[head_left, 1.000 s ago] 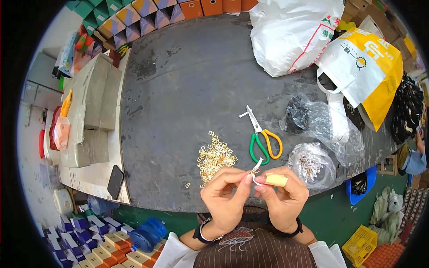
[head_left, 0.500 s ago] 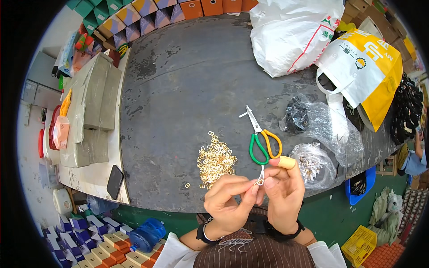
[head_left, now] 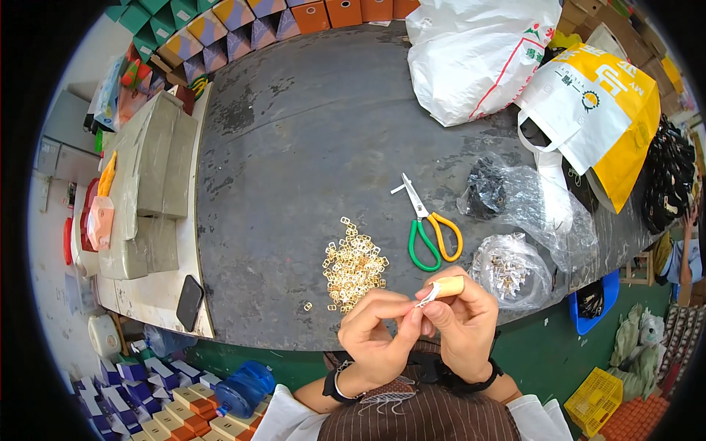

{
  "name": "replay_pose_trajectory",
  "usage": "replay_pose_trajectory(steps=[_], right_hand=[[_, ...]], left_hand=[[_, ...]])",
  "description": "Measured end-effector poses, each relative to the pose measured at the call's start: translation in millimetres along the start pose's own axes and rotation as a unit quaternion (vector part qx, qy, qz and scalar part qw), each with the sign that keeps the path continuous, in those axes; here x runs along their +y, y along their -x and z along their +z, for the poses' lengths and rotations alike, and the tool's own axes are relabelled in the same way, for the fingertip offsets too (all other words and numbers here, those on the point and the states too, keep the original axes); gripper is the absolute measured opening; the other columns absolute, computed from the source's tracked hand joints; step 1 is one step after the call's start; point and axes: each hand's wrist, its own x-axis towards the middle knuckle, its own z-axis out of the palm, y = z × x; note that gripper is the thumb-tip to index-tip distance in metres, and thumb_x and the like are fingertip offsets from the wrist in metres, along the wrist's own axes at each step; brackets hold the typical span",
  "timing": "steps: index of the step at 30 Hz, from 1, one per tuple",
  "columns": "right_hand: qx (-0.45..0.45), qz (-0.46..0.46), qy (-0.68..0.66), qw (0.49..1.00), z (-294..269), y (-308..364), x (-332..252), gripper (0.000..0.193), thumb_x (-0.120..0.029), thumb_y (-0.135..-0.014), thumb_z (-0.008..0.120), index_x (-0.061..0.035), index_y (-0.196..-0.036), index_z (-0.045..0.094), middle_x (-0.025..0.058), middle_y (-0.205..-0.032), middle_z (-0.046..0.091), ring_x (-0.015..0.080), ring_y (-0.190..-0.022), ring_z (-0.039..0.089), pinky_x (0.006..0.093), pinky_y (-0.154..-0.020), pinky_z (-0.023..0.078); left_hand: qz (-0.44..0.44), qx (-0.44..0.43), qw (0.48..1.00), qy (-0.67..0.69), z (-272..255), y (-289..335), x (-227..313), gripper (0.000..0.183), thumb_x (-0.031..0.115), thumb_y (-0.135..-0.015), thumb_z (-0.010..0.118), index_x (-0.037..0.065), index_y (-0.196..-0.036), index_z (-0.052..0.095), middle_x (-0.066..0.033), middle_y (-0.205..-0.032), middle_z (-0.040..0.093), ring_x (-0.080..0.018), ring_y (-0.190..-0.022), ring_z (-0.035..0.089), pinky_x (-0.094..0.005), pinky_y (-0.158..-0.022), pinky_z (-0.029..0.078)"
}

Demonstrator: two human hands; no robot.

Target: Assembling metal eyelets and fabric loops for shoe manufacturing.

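Note:
Near the table's front edge, my left hand and my right hand meet fingertip to fingertip. Both pinch a small white strap, partly hidden by the fingers. A yellowish finger cover wraps a finger of my right hand. Just beyond the hands lie scissors with one green and one yellow handle, blades parted and pointing away. To the left of them is a pile of small gold-coloured buckles. A single buckle rests apart from the pile.
Right of the scissors are a clear bag of small whitish pieces and a plastic bag with black material. A white plastic bag and a yellow-and-white bag stand farther back. A phone lies at left.
The white strap, a loop standing up from my fingertips before, now lies folded down between them. My right finger with the cover has bent down toward it, away from the scissors.

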Motion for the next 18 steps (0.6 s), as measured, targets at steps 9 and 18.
replay_pose_trajectory(steps=[9, 18], right_hand=[[0.041, 0.008, 0.083, 0.996, -3, -5, -3, 0.007, -0.002, -0.086, 0.063, 0.0036, -0.091, 0.061, 0.0047, -0.078, 0.059, 0.0068, -0.057, 0.053, 0.0187, -0.049, 0.041], [0.021, 0.085, 0.082, 0.993, -19, -3, -6, 0.013, 0.001, -0.084, 0.063, 0.0074, -0.095, 0.062, 0.0085, -0.092, 0.063, 0.0073, -0.066, 0.058, 0.0187, -0.055, 0.048]], left_hand=[[-0.133, -0.003, 0.987, 0.090, 0, 1, -4, 0.007, -0.006, -0.079, 0.064, -0.004, -0.085, 0.060, -0.0085, -0.080, 0.059, -0.0080, -0.067, 0.052, -0.0211, -0.058, 0.041], [-0.117, -0.105, 0.986, -0.048, -2, -10, -4, 0.006, -0.005, -0.077, 0.065, -0.002, -0.076, 0.060, -0.0058, -0.070, 0.057, -0.0082, -0.058, 0.051, -0.0208, -0.053, 0.041]])
